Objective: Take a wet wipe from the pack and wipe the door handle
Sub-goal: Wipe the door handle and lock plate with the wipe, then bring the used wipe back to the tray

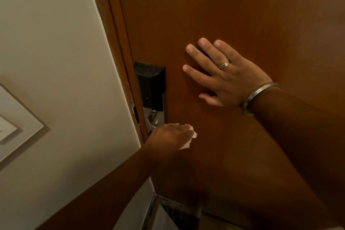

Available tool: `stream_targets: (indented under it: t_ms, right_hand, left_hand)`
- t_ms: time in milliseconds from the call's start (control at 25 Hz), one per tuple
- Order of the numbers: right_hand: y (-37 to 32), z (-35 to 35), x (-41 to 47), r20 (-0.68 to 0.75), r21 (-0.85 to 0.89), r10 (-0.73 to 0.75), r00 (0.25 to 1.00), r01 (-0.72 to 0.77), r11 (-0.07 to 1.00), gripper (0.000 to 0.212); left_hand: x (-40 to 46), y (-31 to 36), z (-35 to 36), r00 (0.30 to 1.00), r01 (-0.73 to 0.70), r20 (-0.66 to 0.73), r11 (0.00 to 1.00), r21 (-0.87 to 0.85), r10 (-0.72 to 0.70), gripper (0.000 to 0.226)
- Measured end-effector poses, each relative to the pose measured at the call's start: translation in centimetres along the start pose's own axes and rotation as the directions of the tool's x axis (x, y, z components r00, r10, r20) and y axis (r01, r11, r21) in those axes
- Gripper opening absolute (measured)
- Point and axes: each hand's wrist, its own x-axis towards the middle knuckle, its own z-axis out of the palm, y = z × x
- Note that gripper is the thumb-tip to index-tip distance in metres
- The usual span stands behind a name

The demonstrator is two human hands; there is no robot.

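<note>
My left hand (169, 136) is closed over the handle (154, 120), and the wipe (188, 140) is bunched under its fingers (182, 128); only white corners of it poke out just past the fingertips, on the side away from the frame. I hold it wadded like that, I judge, so the damp cloth wraps the lever and rubs all round it at once. The handle itself is mostly hidden beneath those fingers; just its chrome base shows right behind them, under the black lock (150, 84).

My right hand (224, 78) lies flat on the door (224, 5), fingers spread wide and holding nothing, well above the left fingers. I take that as a brace, keeping the door from swinging while I scrub.

The left forearm reaches in from low, wrist turned palm-down over the lever. The right arm comes across from the right, wrist bent back, a bangle (258, 95) on it.

The pack is not in view.
</note>
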Motion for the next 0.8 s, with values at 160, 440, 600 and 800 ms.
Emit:
stream_targets:
  t_ms: [160,440,600,800]
  right_hand:
    - [0.1,-0.8,0.0,0.047,0.029,-0.014,0.999,0.013,0.999,0.079]
    - [-9.3,-6.0,-9.6,0.519,0.713,0.242,0.820,-0.571,0.408,0.054]
    - [-17.1,-9.8,-20.1,0.947,-0.062,-0.294,0.126,-0.829,-0.555,0.018]
    - [-22.5,-11.5,-29.1,0.816,-0.478,-0.578,-0.021,-0.587,-0.653,0.038]
  left_hand:
    - [-1.2,3.1,2.9,0.925,-0.364,0.141,0.929,0.068,0.352,0.042]
    - [-7.0,5.8,4.0,0.902,0.421,0.283,0.805,-0.419,-0.325,0.022]
    - [-6.7,10.5,7.1,0.803,0.595,0.471,0.523,-0.610,-0.364,0.029]
    - [-3.9,17.3,12.5,0.638,0.753,0.748,0.354,-0.555,-0.185,0.121]
